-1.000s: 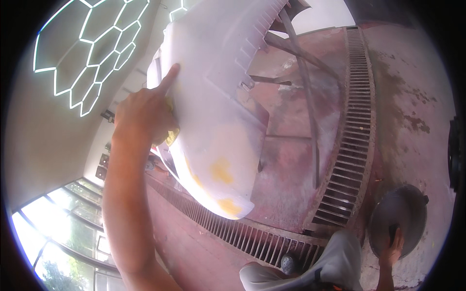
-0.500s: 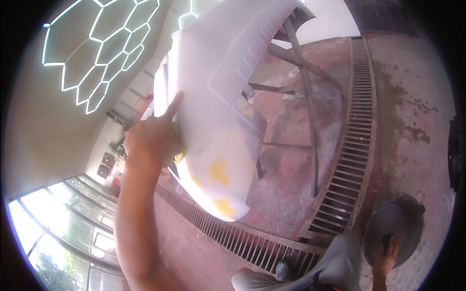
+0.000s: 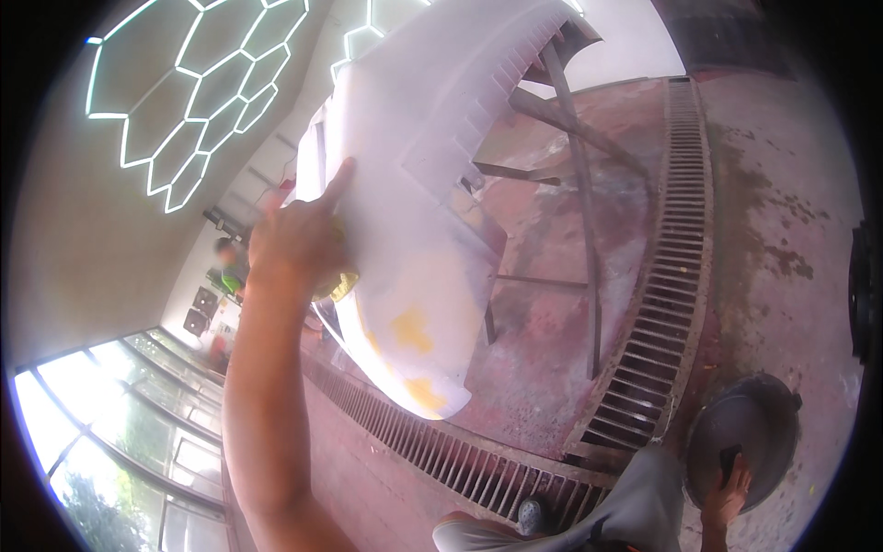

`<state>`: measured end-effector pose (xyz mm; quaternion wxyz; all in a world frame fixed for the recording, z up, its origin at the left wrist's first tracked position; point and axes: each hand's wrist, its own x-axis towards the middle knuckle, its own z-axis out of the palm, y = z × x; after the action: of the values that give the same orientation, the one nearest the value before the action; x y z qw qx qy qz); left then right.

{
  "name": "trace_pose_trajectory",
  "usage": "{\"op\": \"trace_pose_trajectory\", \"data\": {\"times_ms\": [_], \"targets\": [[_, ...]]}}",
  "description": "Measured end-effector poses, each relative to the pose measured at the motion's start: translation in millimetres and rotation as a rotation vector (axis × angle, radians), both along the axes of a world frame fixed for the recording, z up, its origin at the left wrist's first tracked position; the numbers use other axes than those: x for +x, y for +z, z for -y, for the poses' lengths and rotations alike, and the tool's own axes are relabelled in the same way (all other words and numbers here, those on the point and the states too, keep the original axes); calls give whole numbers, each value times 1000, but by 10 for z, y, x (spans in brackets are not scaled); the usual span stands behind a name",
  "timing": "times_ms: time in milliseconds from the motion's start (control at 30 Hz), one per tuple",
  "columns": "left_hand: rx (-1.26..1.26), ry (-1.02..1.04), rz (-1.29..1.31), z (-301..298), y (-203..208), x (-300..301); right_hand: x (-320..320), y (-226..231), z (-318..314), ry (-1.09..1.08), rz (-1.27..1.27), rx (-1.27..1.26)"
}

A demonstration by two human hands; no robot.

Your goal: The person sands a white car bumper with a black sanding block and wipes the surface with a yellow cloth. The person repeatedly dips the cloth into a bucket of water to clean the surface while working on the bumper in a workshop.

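Two yellow filler patches are seen near the lower edge of the white car bumper, held up on a metal stand; most of its surface looks sanded dull. The left hand is pressed on its left side, fingers closed over a yellow sponge. The right hand grips a small dark object at a bucket. Open floor lies right, past the drain grate.

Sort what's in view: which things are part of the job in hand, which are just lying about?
In hand:
- left hand, pressing a yellow pad against the panel
- white car body panel with yellow filler patches, on a metal stand
- right hand, reaching into a dark round basin

Just about:
- floor drain grating
- hexagonal ceiling lights
- another person in the background
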<state>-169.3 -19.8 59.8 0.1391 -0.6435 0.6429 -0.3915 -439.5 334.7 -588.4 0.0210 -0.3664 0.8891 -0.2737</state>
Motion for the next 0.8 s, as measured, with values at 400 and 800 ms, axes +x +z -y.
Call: {"op": "trace_pose_trajectory", "data": {"times_ms": [400, 800], "targets": [[-26, -79, -10, -54, -100, 128, -4, -95, -24, 10, -3, -9], [32, -58, -118, -239, -197, 305, 24, 66, 4, 8, 39, -14]]}}
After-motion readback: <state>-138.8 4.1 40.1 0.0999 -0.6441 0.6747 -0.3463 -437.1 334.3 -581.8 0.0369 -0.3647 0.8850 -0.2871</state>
